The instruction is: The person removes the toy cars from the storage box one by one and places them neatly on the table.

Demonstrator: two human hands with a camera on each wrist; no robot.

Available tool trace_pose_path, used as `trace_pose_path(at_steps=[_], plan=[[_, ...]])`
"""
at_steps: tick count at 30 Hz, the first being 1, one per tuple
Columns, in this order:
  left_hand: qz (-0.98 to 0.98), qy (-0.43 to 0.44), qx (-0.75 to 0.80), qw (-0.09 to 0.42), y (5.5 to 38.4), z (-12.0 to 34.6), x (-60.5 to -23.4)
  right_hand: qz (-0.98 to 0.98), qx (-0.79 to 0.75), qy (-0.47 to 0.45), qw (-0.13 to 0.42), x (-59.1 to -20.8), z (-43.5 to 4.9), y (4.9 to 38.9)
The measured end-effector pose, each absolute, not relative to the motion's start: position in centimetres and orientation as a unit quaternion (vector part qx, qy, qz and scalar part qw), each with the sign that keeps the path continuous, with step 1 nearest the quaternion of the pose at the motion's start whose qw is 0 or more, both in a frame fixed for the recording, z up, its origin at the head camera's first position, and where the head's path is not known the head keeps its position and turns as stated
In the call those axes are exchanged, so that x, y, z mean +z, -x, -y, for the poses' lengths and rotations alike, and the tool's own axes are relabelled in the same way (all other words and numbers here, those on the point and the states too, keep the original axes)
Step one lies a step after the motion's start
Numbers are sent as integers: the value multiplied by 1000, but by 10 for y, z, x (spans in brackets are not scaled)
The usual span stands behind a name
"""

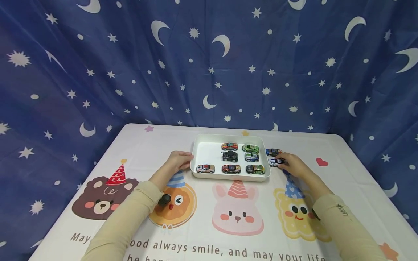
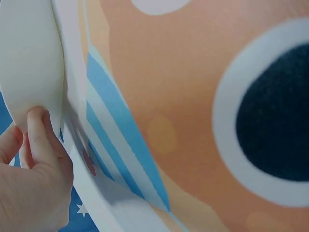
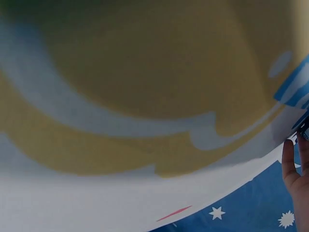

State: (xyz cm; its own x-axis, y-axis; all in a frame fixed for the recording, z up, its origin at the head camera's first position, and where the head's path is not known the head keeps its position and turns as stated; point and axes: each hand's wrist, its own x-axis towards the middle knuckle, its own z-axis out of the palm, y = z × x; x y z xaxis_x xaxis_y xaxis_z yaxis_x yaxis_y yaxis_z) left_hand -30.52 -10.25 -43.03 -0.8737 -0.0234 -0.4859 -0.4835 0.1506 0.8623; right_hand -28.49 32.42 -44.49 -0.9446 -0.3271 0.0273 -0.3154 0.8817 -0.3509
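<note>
A white tray (image 1: 209,140) with several small toy cars in it lies toward the back of the table. My left hand (image 1: 180,160) grips the tray's left wall; in the left wrist view that hand (image 2: 41,157) has fingers and thumb at the tray's edge (image 2: 31,63). Just outside the tray's right wall, my right hand (image 1: 291,164) pinches a white toy car (image 1: 276,162) with dark markings. A blue and dark toy car (image 1: 273,152) lies right behind it. The right wrist view catches only part of the right hand (image 3: 298,166) at its edge.
Inside the tray are an orange car (image 1: 229,146), a green car (image 1: 250,148), a black vehicle (image 1: 230,156), a white-and-blue car (image 1: 251,157) and a front row including a white-and-red car (image 1: 205,169). A printed white cloth (image 1: 137,145) covers the table; a blue starry curtain (image 1: 176,72) hangs behind.
</note>
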Motion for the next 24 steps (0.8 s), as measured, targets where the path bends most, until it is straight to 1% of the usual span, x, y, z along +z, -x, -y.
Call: trace_pose_path(at_steps=[6,13,24], plan=[[-741,173,622,183,305,101,-429,-971,-179,156,25,-444,-324,284],[-740,182,621,182,306,101,-430,-973,-177,141,52,-441,-321,287],[-730,182,634,182,304,101,-429,-969,-199,143,32,-437,-326,281]])
